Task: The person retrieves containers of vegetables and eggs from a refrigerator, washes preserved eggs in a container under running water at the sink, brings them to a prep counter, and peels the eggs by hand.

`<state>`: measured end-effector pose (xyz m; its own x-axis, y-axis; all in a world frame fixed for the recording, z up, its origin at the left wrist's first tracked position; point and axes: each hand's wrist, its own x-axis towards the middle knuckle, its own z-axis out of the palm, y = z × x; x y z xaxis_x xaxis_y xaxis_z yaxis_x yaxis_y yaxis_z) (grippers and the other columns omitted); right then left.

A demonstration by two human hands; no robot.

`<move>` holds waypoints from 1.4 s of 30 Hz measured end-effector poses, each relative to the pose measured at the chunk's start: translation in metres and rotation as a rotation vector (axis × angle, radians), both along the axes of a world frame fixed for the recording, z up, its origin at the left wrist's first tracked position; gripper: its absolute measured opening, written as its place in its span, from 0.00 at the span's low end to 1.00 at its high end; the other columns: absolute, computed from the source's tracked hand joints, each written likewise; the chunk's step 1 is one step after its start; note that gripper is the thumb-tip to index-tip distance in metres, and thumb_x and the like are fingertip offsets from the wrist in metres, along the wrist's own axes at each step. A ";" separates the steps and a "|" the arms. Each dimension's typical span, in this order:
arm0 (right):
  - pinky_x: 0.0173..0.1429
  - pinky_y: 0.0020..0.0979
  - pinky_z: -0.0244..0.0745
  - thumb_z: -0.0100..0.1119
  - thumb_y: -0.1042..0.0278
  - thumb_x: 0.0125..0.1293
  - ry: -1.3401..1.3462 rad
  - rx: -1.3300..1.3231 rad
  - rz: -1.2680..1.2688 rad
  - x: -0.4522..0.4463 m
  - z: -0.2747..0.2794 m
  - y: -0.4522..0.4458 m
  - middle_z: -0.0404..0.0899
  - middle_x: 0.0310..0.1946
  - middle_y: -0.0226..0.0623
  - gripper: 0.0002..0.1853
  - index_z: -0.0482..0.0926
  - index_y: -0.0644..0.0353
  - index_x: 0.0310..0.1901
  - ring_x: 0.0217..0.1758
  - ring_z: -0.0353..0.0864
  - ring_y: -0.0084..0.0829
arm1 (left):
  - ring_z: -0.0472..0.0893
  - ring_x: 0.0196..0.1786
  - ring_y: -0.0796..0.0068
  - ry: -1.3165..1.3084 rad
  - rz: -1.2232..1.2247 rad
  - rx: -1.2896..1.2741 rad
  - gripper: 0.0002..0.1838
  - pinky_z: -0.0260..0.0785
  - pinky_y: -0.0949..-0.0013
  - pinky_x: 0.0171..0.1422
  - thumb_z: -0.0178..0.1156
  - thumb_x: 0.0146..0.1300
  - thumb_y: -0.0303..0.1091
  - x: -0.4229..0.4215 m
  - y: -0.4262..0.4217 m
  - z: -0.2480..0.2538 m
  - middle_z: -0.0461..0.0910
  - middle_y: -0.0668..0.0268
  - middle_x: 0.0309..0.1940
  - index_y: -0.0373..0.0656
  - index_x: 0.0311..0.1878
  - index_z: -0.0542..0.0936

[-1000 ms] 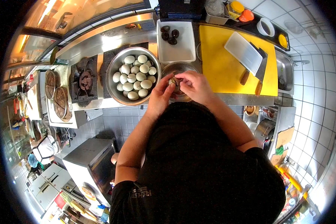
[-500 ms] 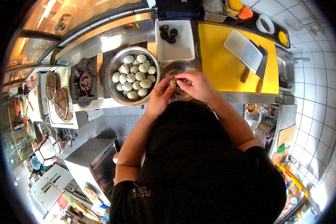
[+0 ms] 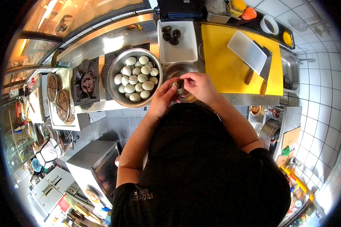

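My left hand [image 3: 163, 96] is closed around a partly peeled egg [image 3: 178, 87], which shows a dark patch and pale shell. With thumb and forefinger together, my right hand [image 3: 200, 87] pinches at the shell on the egg's upper right side. Both hands are over a metal bowl [image 3: 173, 69], whose contents they mostly hide. To the left stands a large steel bowl [image 3: 111, 89] heaped with pale greenish unpeeled eggs [image 3: 133, 79]. Behind the hands, a white tray [image 3: 183, 53] holds several dark peeled eggs [image 3: 173, 40].
On the right lies a yellow cutting board [image 3: 218, 56] with a white plastic tray [image 3: 246, 51], a cleaver [image 3: 266, 66] and another wooden handle [image 3: 249, 76]. A sink [image 3: 290, 70] adjoins it. A gas burner [image 3: 88, 80] is at the left. Another person [image 3: 49, 151] is in the far left background.
The egg has turned in my left hand, and more of its dark surface shows. My right fingers have moved slightly up and right along it.
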<state>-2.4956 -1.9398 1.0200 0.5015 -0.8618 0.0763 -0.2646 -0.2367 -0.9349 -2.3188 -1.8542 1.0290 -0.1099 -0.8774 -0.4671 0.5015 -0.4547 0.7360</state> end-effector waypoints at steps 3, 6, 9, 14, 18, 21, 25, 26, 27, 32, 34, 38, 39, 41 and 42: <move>0.38 0.32 0.82 0.65 0.74 0.63 0.010 0.075 -0.024 -0.001 0.006 0.001 0.85 0.30 0.46 0.10 0.84 0.63 0.45 0.34 0.89 0.31 | 0.85 0.48 0.70 0.008 -0.027 -0.026 0.25 0.76 0.74 0.45 0.58 0.74 0.26 0.004 0.002 -0.009 0.82 0.61 0.52 0.39 0.72 0.67; 0.38 0.31 0.82 0.64 0.74 0.63 -0.036 0.227 -0.067 -0.002 0.002 0.004 0.85 0.30 0.46 0.10 0.84 0.64 0.46 0.35 0.90 0.30 | 0.85 0.48 0.69 -0.048 -0.066 -0.102 0.27 0.76 0.74 0.45 0.61 0.71 0.24 0.004 0.002 -0.019 0.81 0.61 0.52 0.40 0.71 0.68; 0.39 0.32 0.82 0.63 0.74 0.64 -0.048 0.327 -0.165 -0.003 -0.012 0.006 0.86 0.31 0.47 0.10 0.84 0.64 0.46 0.36 0.90 0.33 | 0.85 0.48 0.68 -0.007 -0.050 -0.099 0.27 0.76 0.73 0.44 0.61 0.70 0.23 0.002 0.003 -0.023 0.80 0.61 0.53 0.40 0.71 0.68; 0.42 0.34 0.82 0.66 0.70 0.64 0.229 -0.049 -0.166 -0.012 -0.026 0.001 0.87 0.34 0.47 0.11 0.85 0.64 0.46 0.37 0.89 0.41 | 0.83 0.50 0.73 0.035 0.030 -0.036 0.28 0.76 0.74 0.50 0.63 0.69 0.22 0.001 0.005 -0.017 0.80 0.63 0.53 0.41 0.70 0.69; 0.44 0.35 0.82 0.68 0.65 0.64 0.225 -0.023 -0.084 -0.010 -0.017 0.006 0.87 0.37 0.48 0.13 0.85 0.64 0.45 0.38 0.89 0.42 | 0.79 0.51 0.79 -0.127 0.071 -0.138 0.27 0.74 0.74 0.55 0.66 0.66 0.21 0.001 0.006 -0.031 0.80 0.65 0.52 0.41 0.67 0.72; 0.46 0.32 0.82 0.68 0.64 0.66 0.100 0.235 0.030 -0.002 -0.003 0.010 0.88 0.38 0.44 0.16 0.84 0.65 0.50 0.40 0.88 0.32 | 0.78 0.49 0.80 -0.246 0.102 -0.210 0.25 0.74 0.74 0.55 0.69 0.64 0.22 -0.005 0.005 -0.033 0.80 0.66 0.50 0.40 0.63 0.73; 0.47 0.30 0.82 0.67 0.65 0.67 0.133 0.244 0.105 0.000 -0.007 0.009 0.88 0.38 0.40 0.16 0.83 0.66 0.51 0.41 0.88 0.27 | 0.80 0.46 0.79 -0.515 0.060 -0.245 0.25 0.75 0.73 0.52 0.71 0.62 0.24 -0.004 0.007 -0.040 0.82 0.66 0.47 0.38 0.61 0.74; 0.47 0.30 0.81 0.67 0.66 0.66 0.125 0.246 0.101 0.001 -0.008 0.009 0.88 0.37 0.40 0.15 0.84 0.66 0.50 0.40 0.88 0.27 | 0.80 0.45 0.79 -0.571 0.051 -0.257 0.25 0.76 0.73 0.51 0.72 0.62 0.25 -0.005 0.006 -0.037 0.82 0.66 0.46 0.38 0.60 0.75; 0.46 0.30 0.81 0.67 0.67 0.66 0.116 0.249 0.098 0.001 -0.009 0.009 0.88 0.37 0.40 0.15 0.84 0.66 0.50 0.39 0.87 0.27 | 0.81 0.44 0.78 -0.626 0.042 -0.268 0.25 0.76 0.73 0.50 0.73 0.61 0.25 -0.005 0.006 -0.034 0.83 0.65 0.44 0.37 0.60 0.75; 0.44 0.30 0.81 0.66 0.69 0.62 0.233 0.182 0.053 0.004 -0.011 0.010 0.87 0.34 0.41 0.12 0.84 0.65 0.46 0.36 0.87 0.29 | 0.81 0.41 0.78 -0.833 -0.042 -0.273 0.23 0.76 0.73 0.48 0.75 0.59 0.27 -0.006 0.003 -0.017 0.84 0.64 0.41 0.37 0.57 0.78; 0.42 0.30 0.81 0.65 0.69 0.61 0.286 0.144 0.035 0.005 -0.011 0.011 0.87 0.33 0.42 0.12 0.84 0.65 0.45 0.34 0.87 0.29 | 0.81 0.41 0.78 -0.813 -0.051 -0.279 0.23 0.76 0.72 0.47 0.75 0.58 0.28 -0.004 0.005 -0.032 0.84 0.64 0.40 0.37 0.56 0.79; 0.40 0.37 0.81 0.66 0.63 0.59 0.176 0.246 -0.015 0.001 -0.026 0.009 0.86 0.30 0.47 0.13 0.85 0.62 0.42 0.33 0.88 0.39 | 0.80 0.43 0.78 -0.770 -0.083 -0.221 0.25 0.75 0.72 0.50 0.74 0.60 0.27 -0.006 0.002 -0.022 0.84 0.65 0.43 0.36 0.59 0.77; 0.39 0.36 0.81 0.66 0.64 0.59 0.182 0.239 -0.006 0.000 -0.026 0.007 0.86 0.29 0.46 0.13 0.85 0.62 0.42 0.33 0.88 0.38 | 0.79 0.45 0.79 -0.733 -0.087 -0.219 0.25 0.74 0.72 0.53 0.73 0.61 0.27 -0.005 0.002 -0.022 0.83 0.65 0.45 0.37 0.60 0.77; 0.39 0.34 0.81 0.65 0.66 0.62 0.125 0.298 0.008 -0.004 -0.030 0.005 0.86 0.29 0.44 0.11 0.84 0.63 0.43 0.32 0.88 0.34 | 0.79 0.48 0.78 -0.555 -0.044 -0.198 0.26 0.73 0.72 0.56 0.71 0.63 0.26 -0.004 0.002 -0.025 0.82 0.65 0.48 0.36 0.63 0.75; 0.39 0.32 0.82 0.64 0.68 0.63 0.063 0.362 0.012 -0.005 -0.035 0.003 0.86 0.29 0.42 0.10 0.84 0.64 0.43 0.32 0.87 0.31 | 0.79 0.49 0.77 -0.414 0.002 -0.181 0.26 0.73 0.71 0.57 0.71 0.63 0.26 -0.004 0.002 -0.031 0.83 0.65 0.49 0.36 0.63 0.75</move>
<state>-2.5011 -1.9365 0.9847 0.5052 -0.8216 -0.2642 -0.3240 0.1032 -0.9404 -2.3233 -1.8520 0.9980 0.0556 -0.9489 -0.3106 0.1490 -0.2997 0.9423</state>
